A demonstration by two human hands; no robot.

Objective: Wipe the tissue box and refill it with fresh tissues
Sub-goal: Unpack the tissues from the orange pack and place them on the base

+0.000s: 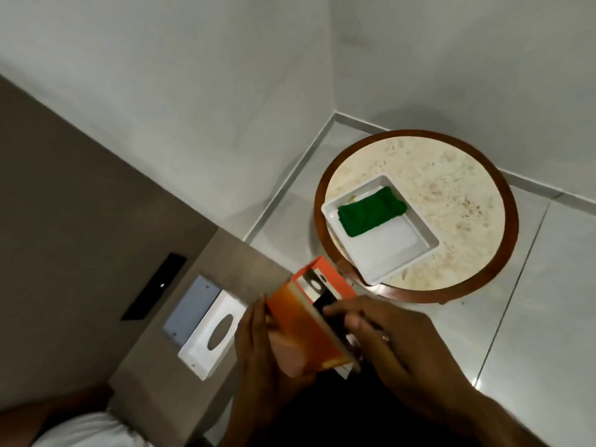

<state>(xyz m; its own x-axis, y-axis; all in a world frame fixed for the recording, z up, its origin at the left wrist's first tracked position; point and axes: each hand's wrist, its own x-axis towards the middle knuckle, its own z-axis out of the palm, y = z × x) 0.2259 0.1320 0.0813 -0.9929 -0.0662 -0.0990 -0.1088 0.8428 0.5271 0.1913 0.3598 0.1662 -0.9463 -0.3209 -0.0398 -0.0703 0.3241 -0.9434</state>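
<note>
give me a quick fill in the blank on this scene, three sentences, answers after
1. The cloth lying in the white tray is ____.
2. The tray sits on a ____ table.
3. The left hand and right hand hold an ____ box.

Missing words: green; round; orange

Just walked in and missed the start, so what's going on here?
A person holds an orange tissue box in both hands: the left hand grips its near side, and the right hand has its fingers at the open end. A white box cover with an oval slot lies on the brown counter, beside a flat grey panel. A green cloth sits in a white tray on the round table.
</note>
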